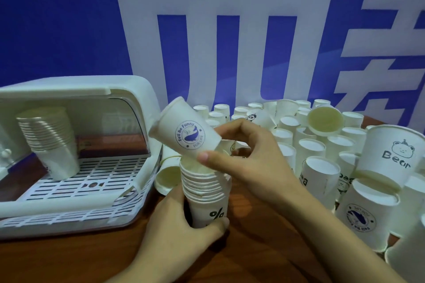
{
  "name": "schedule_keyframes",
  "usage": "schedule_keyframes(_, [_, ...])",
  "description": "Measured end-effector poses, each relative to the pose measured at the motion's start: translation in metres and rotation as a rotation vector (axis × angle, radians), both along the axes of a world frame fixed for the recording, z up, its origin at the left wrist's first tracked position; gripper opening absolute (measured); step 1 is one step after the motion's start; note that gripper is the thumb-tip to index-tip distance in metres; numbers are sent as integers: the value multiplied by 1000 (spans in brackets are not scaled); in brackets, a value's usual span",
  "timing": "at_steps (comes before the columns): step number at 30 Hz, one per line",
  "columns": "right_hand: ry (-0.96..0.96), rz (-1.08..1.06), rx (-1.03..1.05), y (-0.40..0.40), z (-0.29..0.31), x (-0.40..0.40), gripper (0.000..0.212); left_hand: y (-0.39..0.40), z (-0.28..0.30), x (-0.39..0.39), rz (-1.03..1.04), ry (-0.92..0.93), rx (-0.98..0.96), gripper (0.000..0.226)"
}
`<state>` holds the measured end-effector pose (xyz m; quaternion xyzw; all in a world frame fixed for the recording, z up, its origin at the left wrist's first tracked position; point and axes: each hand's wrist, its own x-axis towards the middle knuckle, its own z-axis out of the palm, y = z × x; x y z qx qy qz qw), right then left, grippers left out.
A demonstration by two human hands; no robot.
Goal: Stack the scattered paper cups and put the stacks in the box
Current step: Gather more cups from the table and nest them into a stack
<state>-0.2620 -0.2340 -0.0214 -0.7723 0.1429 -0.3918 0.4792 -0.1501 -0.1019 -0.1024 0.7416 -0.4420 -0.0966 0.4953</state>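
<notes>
The right hand (243, 158) pinches a tilted whale-print paper cup (186, 131) just above the cup stack (204, 190), which the left hand (181, 230) grips; another stack (53, 142) stands inside the white box (140, 89) on the table (57, 259).

hands (241, 158): 2 | box (138, 89): 1 | cup stacks (203, 188): 2 | loose cups (322, 151): dozens, uncountable

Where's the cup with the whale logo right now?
Centre of the head view: the right hand holds the whale cup tilted above the stack gripped by the left hand.
</notes>
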Motion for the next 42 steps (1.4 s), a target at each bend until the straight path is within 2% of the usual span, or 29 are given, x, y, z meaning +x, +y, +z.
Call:
schedule_keyframes(2, [102,-23,-68,-1,1,-4,40,1,0,0,-6,16,-3,68])
schedule_keyframes(5, [223,-21,-132,-6,2,-9,56,0,-2,0,-12,31,5,66])
schedule_keyframes(8, [131,59,-59,-6,-1,-8,66,1,-2,0,-11,13,1,74])
schedule_keyframes(11, [-8,111,-13,-6,-3,-6,66,1,-2,0,-2,10,0,72])
schedule_keyframes(19, [-106,47,-216,-3,-7,-2,46,1,-1,0,-1,1,-2,67])
schedule_keyframes(23, [-38,-7,-485,-6,-11,-2,46,1,-3,1,11,1,4,70])
schedule_keyframes(26, [19,32,-449,-6,-13,-4,52,1,-3,1,13,-3,13,70])
schedule_keyframes(28, [-21,31,-469,-9,-11,-7,51,1,-3,1,18,-14,21,69])
schedule_keyframes(30, [-88,-86,-490,-22,-6,-10,46,1,-2,1,25,-33,33,69])
schedule_keyframes(32, [11,-300,-543,-41,-5,-12,43,2,-1,0,28,-31,44,69])
schedule_keyframes(34, [317,-461,-636,-55,-10,-11,43,2,0,-1,32,-22,52,68])
schedule_keyframes(37, [711,-469,-717,-57,-24,-3,58,3,2,-2,36,-19,51,67])
schedule_keyframes(39, [775,-518,-753,-56,-27,-1,61,3,3,-2,26,-20,50,66])
schedule_keyframes(42, [753,-610,-769,-56,-22,-5,50,3,4,-4,20,-18,42,65])
